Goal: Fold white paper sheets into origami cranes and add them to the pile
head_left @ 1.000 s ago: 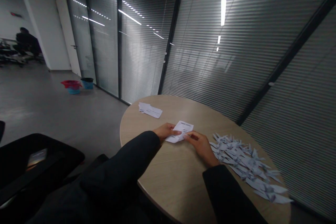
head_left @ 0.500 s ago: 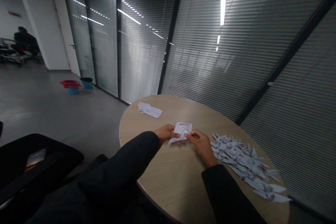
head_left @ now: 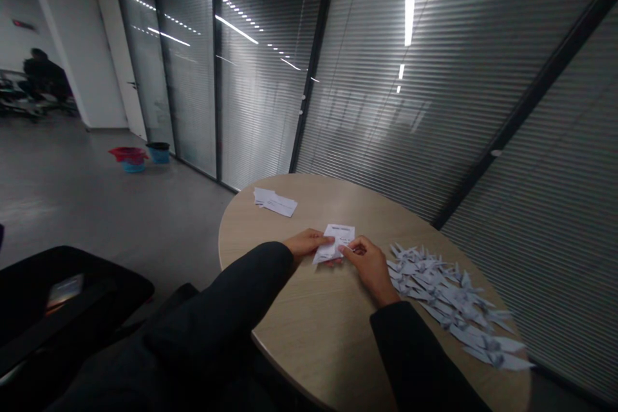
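Note:
A folded sheet of white printed paper (head_left: 340, 232) is held just above the round wooden table (head_left: 309, 328). My left hand (head_left: 308, 243) grips its left side, thumb lying on top and fingers underneath. At the right edge, my right hand (head_left: 367, 261) pinches the paper between thumb and forefinger. Right of that hand lies a heap of folded white paper cranes (head_left: 444, 293) with pointed ends. Several flat slips of printed paper (head_left: 280, 205) rest near the table's far left edge.
A glass partition with blinds (head_left: 386, 109) runs behind the table. Two bins, one with a red liner (head_left: 129, 156) and one with a black liner (head_left: 158, 152), stand on the floor. A black chair (head_left: 72, 296) is at the left, and a person (head_left: 46, 74) sits far back.
My left thumb has shifted up and right on the paper. A flap that stood out in the middle now lies flatter, and the sheet has moved slightly right.

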A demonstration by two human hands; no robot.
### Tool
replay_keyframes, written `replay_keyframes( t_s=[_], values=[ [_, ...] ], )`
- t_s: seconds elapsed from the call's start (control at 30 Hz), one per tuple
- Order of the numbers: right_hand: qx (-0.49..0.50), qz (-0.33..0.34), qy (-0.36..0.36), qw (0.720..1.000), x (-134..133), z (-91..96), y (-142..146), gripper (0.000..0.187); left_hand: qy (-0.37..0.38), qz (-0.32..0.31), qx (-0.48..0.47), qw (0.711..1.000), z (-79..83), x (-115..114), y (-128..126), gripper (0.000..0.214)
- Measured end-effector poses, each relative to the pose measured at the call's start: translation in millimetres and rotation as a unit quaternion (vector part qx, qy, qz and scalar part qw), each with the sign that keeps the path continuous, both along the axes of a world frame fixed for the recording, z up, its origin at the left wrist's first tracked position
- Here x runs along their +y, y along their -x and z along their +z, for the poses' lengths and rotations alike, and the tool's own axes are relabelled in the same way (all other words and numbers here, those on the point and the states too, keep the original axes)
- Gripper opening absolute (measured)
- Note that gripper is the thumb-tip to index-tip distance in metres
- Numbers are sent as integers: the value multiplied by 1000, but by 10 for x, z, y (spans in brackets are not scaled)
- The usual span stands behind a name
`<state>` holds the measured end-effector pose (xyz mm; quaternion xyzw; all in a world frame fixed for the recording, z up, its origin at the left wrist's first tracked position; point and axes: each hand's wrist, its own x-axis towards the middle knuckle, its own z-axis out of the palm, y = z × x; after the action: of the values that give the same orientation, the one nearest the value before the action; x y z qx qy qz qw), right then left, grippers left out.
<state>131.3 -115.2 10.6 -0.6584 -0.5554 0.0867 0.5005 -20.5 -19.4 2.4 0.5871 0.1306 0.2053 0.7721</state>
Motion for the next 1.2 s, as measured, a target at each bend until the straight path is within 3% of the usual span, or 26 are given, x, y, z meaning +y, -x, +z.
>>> replay_keyframes(
  t_s=[0.23,0.6,0.83,1.2],
  values=[
    [-28,-8,-2,1000,-26,17,25,34,-68,36,15,997,20,-34,0,47],
    [-56,5,-8,998,-59,38,78,37,18,22,28,999,-47,-39,-46,32],
    [-60,-9,-14,998,-70,51,84,33,-33,-20,12,999,-37,-24,-38,48],
    [-33,-12,-12,999,-55,50,63,31,-93,12,25,995,-64,37,-28,42]
  ],
)
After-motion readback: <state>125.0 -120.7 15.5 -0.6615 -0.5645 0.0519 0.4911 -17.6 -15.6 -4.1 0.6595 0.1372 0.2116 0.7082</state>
